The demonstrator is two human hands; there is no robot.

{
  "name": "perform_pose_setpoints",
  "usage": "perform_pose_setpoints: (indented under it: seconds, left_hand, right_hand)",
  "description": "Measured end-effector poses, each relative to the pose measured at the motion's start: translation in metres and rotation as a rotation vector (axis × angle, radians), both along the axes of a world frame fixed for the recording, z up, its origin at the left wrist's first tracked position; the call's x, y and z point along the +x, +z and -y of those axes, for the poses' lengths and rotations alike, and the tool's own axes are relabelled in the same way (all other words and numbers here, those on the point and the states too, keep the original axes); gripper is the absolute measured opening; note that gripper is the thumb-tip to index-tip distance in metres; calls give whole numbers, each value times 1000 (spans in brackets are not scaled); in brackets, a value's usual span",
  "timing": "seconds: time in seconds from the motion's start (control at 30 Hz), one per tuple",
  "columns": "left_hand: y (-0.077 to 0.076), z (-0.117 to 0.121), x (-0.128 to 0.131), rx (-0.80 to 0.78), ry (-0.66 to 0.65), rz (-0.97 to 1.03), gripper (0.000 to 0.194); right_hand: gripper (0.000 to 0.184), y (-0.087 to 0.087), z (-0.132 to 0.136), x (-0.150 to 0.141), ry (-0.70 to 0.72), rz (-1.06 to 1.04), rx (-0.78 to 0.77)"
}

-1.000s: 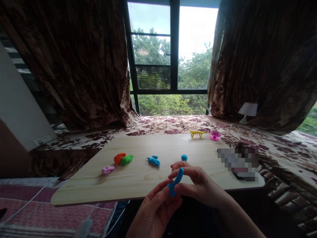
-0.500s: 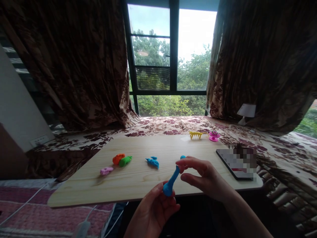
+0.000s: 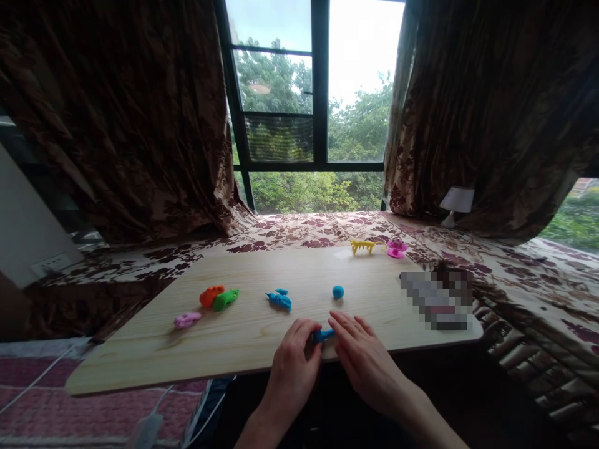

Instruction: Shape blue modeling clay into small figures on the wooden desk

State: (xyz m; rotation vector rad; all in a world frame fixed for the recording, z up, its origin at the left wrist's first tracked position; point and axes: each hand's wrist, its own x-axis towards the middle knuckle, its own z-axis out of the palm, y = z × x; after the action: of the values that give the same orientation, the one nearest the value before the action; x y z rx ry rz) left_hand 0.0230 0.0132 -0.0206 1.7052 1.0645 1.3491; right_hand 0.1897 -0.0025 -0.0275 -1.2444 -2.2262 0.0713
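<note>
Blue strip of modelling clay (image 3: pixel 322 336), by the look of it, lies low at the near edge of the pale wooden table (image 3: pixel 243 343), between the two hands. Colour strong and even, mid-blue, darker on the left where shadow falls from the fingers. Visible part short and slim, running roughly sideways, tipped slightly up toward the right; surface looks smooth and dull. Both ends covered, so full length and end shapes cannot be told.

Left hand (image 3: pixel 296 355): thumb and forefinger pinch the left end of the strip, other fingers curled in beside them. Right hand (image 3: pixel 360 352): fingers straight, side by side, not gripping, laid over the right end; how hard they press cannot be told.

Just beyond the fingertips, a blue ball (image 3: pixel 337 292), close match in colour, round, standing apart on the wood. To its left, a blue figure (image 3: pixel 279 301) with a pointed end and a separate-looking lobe behind it. Farther left, a green piece (image 3: pixel 226 300) touching or overlapping an orange piece (image 3: pixel 211 295), and a pale pink piece (image 3: pixel 187 320) nearer the person. Far edge: a yellow figure (image 3: pixel 362 247) on several legs, beside a bright pink stand (image 3: pixel 397 249)
</note>
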Motion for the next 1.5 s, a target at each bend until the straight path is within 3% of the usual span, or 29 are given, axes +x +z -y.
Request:
perform_pose_setpoints:
  seconds: [0.17, 0.3, 0.47, 0.7, 0.87, 0.97, 1.13, 1.37, 1.5]
  left_hand:
    - [-15, 3, -5, 85, 41, -274, 35]
    - [-21, 7, -11, 91, 85, -286, 43]
    - [-19, 6, -24, 90, 147, -260, 44]
    - [-23, 7, -26, 108, 173, -273, 44]
    - [-20, 3, -26, 142, 185, -327, 43]
    - [-20, 1, -28, 162, 192, -356, 42]
    - [-25, 0, -20, 184, 144, -473, 44]
    - [-18, -19, -20, 111, 83, -505, 52]
    - [-10, -15, -20, 116, 59, -514, 47]
  right_hand:
    - [49, -19, 18, -12, -81, 134, -14]
    - [61, -22, 20, -12, -108, 174, -33]
    - [67, -12, 3, -18, -127, 161, -82]
    - [69, -26, 31, -15, -83, 176, -66]
    - [73, -14, 0, -20, -121, 149, -89]
    - [72, -16, 1, -20, -116, 155, -78]
    - [74, -33, 35, -16, -92, 188, -52]
    - [73, -14, -5, -17, -103, 171, -91]
    - [77, -16, 7, -15, -65, 164, -91]
